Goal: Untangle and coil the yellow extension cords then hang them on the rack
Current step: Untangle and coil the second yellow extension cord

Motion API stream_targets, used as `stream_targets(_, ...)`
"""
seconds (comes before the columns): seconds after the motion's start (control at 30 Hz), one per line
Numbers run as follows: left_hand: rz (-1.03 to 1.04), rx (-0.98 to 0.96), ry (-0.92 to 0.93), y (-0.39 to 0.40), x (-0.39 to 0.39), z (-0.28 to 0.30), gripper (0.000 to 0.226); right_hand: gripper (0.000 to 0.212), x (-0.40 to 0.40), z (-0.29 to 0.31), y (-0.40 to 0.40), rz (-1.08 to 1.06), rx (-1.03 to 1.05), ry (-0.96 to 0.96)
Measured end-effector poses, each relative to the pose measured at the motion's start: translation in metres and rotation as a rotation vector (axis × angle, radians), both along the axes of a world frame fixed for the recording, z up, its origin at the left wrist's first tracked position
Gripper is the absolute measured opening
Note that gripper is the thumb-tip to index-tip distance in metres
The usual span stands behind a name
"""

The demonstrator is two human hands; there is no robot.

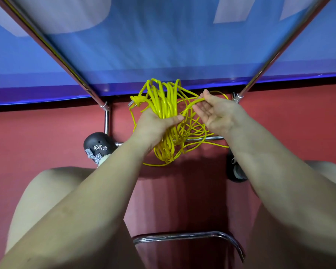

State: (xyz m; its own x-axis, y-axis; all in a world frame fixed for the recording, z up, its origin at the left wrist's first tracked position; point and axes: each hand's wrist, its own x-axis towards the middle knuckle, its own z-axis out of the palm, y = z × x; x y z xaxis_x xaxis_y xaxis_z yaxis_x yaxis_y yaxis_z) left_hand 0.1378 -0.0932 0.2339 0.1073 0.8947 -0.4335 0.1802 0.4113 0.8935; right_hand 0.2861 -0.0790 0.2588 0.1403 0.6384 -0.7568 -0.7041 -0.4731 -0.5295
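the left hand [153, 123] grips the cords [166, 105] around the middle of the bundle, fingers curled and thumb pressed across the strands. this hold probably keeps the finished loops together, so they do not fall apart while the rest is sorted. the right hand [215, 111] is mostly open, palm up, and pinches one strand between thumb and fingers, lifted a little to the side; it seems the person leads this strand out of the tangle to make the next loop. below the left hand the cords hang in loose, crossing loops, so the untangling is not finished.

the bundle is held in the air, in front of the rack [260, 68], between its two slanted chrome bars. a lower chrome bar [211, 138] passes behind the hanging loops, and they could catch on it. a black shoe [97, 144] stands left on the red floor [47, 133], a wheel [236, 171] right.
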Motion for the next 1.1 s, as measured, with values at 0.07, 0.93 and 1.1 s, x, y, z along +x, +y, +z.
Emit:
stream_targets(0.07,-0.020,0.005,0.022,0.000,0.000,-0.002,0.014,0.018,0.000,0.001,0.000,0.002,0.007,0.001)
stream_targets(0.93,0.434,-0.242,-0.492,0.028,-0.031,0.005,0.015,0.021,-0.004,-0.033,-0.023,1.226,0.418,-1.022)
stream_targets(1.1,0.489,-0.220,-0.458,0.029,-0.034,0.006,0.018,0.014,-0.001,-0.026,-0.019,1.066,0.536,-0.999)
